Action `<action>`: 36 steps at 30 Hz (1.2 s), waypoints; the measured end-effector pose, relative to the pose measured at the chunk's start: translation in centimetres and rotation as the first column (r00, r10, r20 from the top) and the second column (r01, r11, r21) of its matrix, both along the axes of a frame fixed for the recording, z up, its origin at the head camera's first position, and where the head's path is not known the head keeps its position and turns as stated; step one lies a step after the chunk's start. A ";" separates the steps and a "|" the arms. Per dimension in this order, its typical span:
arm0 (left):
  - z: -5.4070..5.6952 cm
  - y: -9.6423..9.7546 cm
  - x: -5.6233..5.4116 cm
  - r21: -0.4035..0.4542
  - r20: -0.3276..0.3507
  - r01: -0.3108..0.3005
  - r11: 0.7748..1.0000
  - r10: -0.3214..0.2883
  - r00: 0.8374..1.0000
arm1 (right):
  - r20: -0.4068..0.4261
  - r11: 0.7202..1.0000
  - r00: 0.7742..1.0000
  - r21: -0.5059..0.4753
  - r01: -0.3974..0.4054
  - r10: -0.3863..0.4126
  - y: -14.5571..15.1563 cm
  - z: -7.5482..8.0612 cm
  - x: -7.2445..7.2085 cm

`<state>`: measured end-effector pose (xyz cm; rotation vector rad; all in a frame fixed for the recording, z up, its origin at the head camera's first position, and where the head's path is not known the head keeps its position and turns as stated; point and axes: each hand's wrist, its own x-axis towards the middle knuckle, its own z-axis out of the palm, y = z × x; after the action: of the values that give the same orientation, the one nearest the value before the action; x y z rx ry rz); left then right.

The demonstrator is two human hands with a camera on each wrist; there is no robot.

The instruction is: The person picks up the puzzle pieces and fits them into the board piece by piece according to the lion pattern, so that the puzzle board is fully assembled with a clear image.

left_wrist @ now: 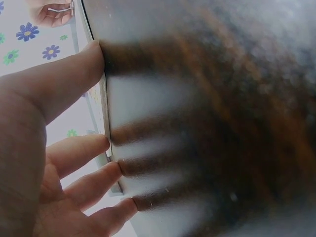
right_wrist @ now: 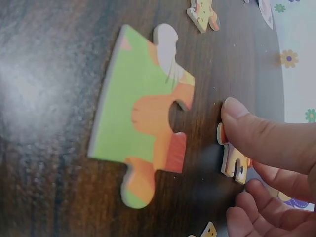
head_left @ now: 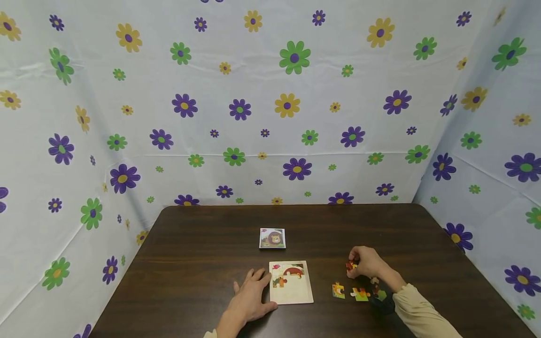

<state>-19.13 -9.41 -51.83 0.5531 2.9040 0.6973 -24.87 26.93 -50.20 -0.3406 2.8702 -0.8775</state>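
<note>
My left hand [head_left: 248, 298] rests on the table with its fingers spread. Thumb and fingertips touch the left edge of a light wooden puzzle tray [head_left: 291, 296]. A few joined pieces fill part of the tray's upper half. To the right of it, my right hand [head_left: 367, 263] pinches a small orange and red puzzle piece [head_left: 351, 266] between thumb and fingers. The right wrist view shows this held piece [right_wrist: 232, 160] partly behind the thumb. Nearest that camera lies a green and orange puzzle piece [right_wrist: 143, 106].
Several loose pieces lie right of the tray, among them a yellow-orange piece [head_left: 338, 291] and a green-orange piece [head_left: 360, 295]. Behind the tray is a square lion picture [head_left: 272, 238]. A flowered cloth [head_left: 270, 94] hangs around the dark wooden table [head_left: 203, 253].
</note>
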 end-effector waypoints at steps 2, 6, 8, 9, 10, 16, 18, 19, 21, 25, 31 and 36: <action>0.0 0.0 0.0 0.005 0.002 0.000 1.000 0.000 1.000 | -0.001 1.000 1.000 -0.010 0.007 -0.007 0.0 0.0 0.1; 0.1 0.0 0.1 0.009 0.004 0.001 1.000 -0.001 1.000 | 0.005 0.999 1.000 -0.046 0.023 -0.023 -0.2 -0.1 0.1; 0.1 0.0 0.1 0.009 0.004 0.001 1.000 -0.001 1.000 | 0.001 0.998 1.000 -0.065 0.013 -0.013 -0.4 -0.2 0.1; 0.1 0.0 0.1 0.009 0.004 0.001 1.000 -0.001 1.000 | -0.001 0.997 1.000 -0.075 0.012 -0.012 -0.5 -0.3 0.0; 0.1 0.0 0.1 0.010 0.006 0.000 1.000 0.000 1.000 | -0.004 0.997 1.000 -0.081 0.012 -0.012 -0.6 -0.3 0.0; 0.1 0.0 0.1 0.014 0.007 -0.001 1.000 0.001 1.000 | -0.075 0.995 0.996 -0.088 0.046 -0.053 -1.5 -0.4 -0.1; 0.1 0.0 0.1 0.013 0.004 0.000 1.000 0.000 1.000 | -0.094 0.993 0.993 -0.101 0.066 -0.075 -1.9 -0.2 -0.2; 0.1 -0.1 0.1 0.013 0.003 0.001 1.000 -0.001 1.000 | -0.098 0.991 0.991 -0.110 0.075 -0.086 -2.1 -0.1 -0.2; 0.1 -0.1 0.1 0.012 0.001 0.002 1.000 -0.002 1.000 | -0.100 0.986 0.989 -0.132 0.097 -0.111 -2.6 0.1 -0.3; 0.0 -0.1 0.1 0.015 0.002 0.001 1.000 -0.001 1.000 | -0.100 0.976 0.987 -0.192 0.107 -0.128 -3.9 0.4 -0.3; 0.1 0.0 0.1 0.015 -0.003 0.001 1.000 -0.001 1.000 | -0.093 0.970 0.994 -0.239 0.040 -0.064 -5.9 0.6 -0.2; 0.1 0.0 0.2 0.016 -0.013 0.001 1.000 -0.001 1.000 | -0.068 0.964 0.998 -0.267 -0.004 -0.015 -7.4 0.6 0.1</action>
<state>-18.97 -9.45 -51.72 0.5624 2.9128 0.7199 -24.73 19.51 -49.64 -0.3971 2.8159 -1.2835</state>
